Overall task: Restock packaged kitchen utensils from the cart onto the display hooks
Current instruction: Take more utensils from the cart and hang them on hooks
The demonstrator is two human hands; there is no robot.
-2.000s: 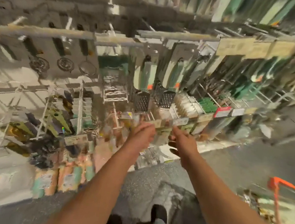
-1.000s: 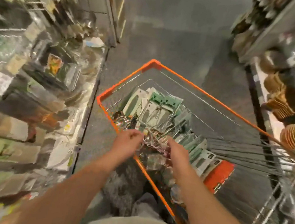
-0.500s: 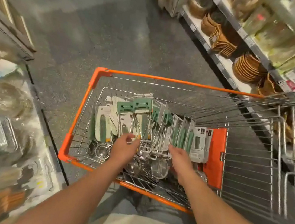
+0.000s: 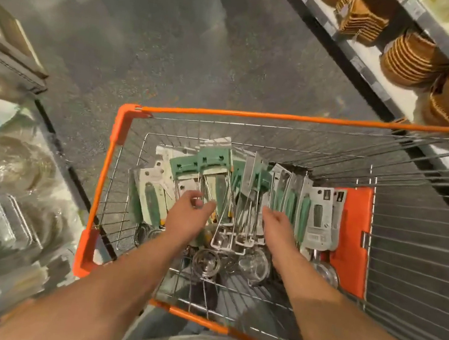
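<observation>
Hands reach down into the cart (image 4: 252, 114), a wire basket with an orange rim that stands in the aisle between two shelf runs. The left hand (image 4: 188, 216) has its fingers loosely curled above the packs (image 4: 204, 164) and grips nothing that I can make out. The right hand (image 4: 277, 226) is spread, fingers straight, its tips in among the wire handles (image 4: 244, 208) near the middle of the pile. The packs stand packed on edge across the basket: green cards on the left and centre, grey-white cards (image 4: 320, 217) on the right, just beside an orange flap (image 4: 353, 221). Steel scoops (image 4: 206, 261) and strainer bowls lie at the near end, under the wrists. The tangle of thin wire handles sits between the two hands and blocks a clean grab at any single pack. To the right, a low shelf (image 4: 369, 71) carries stacks of woven baskets (image 4: 410, 59). To the left, blurred clear-wrapped goods (image 4: 4, 200) fill another shelf. Grey speckled floor (image 4: 163, 37) lies beyond the cart.
</observation>
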